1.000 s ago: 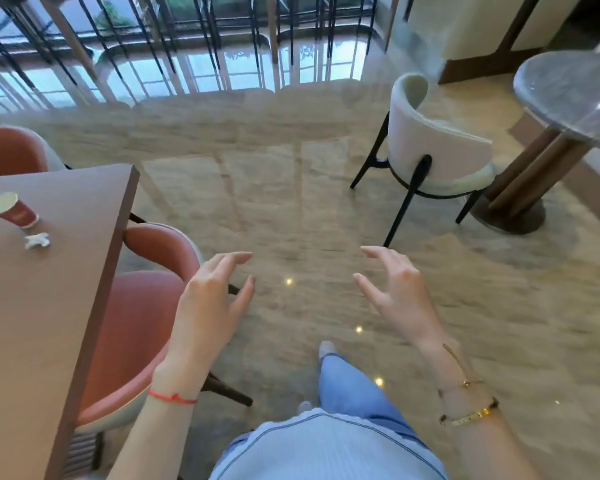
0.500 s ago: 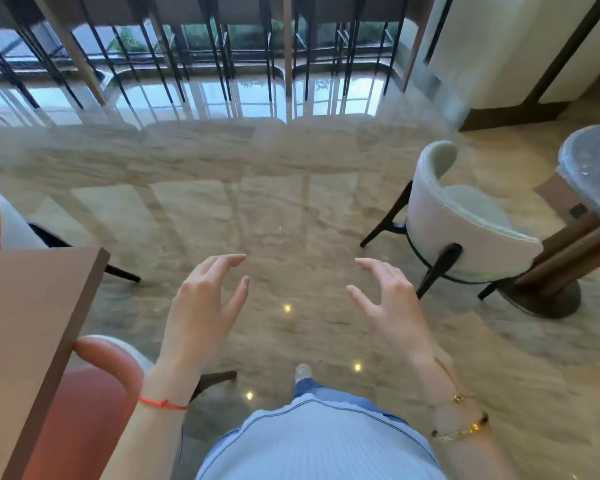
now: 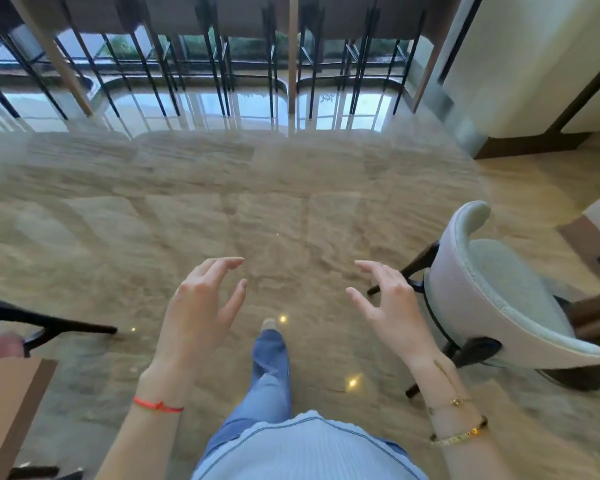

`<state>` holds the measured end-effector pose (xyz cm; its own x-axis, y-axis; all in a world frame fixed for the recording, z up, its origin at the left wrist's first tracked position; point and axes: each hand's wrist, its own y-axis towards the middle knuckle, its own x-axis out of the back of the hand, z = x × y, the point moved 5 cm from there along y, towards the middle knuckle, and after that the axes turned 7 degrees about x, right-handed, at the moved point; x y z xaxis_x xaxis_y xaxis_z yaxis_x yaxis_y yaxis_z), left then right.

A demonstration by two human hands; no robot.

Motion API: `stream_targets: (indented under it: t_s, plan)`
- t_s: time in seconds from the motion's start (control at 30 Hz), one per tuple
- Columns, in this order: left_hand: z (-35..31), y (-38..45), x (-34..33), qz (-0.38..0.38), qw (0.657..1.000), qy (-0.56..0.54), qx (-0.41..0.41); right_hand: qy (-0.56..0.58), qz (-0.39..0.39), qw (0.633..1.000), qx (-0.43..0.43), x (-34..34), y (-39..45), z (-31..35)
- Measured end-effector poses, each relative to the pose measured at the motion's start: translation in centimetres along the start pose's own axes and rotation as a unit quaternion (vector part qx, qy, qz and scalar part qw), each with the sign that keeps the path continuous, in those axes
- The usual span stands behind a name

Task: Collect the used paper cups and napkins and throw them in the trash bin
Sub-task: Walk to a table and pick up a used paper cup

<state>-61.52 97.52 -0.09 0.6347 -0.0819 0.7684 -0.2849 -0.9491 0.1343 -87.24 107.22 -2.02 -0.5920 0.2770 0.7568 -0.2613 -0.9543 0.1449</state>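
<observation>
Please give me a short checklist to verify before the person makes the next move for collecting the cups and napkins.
1. Left hand free to pick things up: ok, fingers relaxed, holding nothing.
2. Right hand free: ok, holding nothing.
3. Paper cup or napkin in view: not ok, none visible.
4. Trash bin located: not ok, none visible.
5. Floor ahead free to walk: ok.
6. White chair apart from right hand: cannot tell, they overlap in the head view.

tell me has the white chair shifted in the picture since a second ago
Yes. The white chair now sits lower and further right in frame, against the window bars; the head camera turned, so the chair itself likely stayed put.
</observation>
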Motion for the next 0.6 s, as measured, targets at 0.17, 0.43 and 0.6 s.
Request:
stream_targets:
  t_s: [0.17,0.43,0.6]
  plan:
    - [1.4,11.8,-0.4,-0.015,1.000,-0.009,-0.006,-0.011,0.005,1.000,0.009,-1.8,12.3,-0.5]
    - [1.9,30.8,-1.1,-0.008,0.999,0.010,-0.032,0.006,-0.023,1.000,0.006,-2.7,30.9,-1.2]
    - [1.8,40.9,-2.7,0.012,0.999,0.010,-0.038,0.006,-0.034,0.999,-0.012,-2.9,39.5,-3.3]
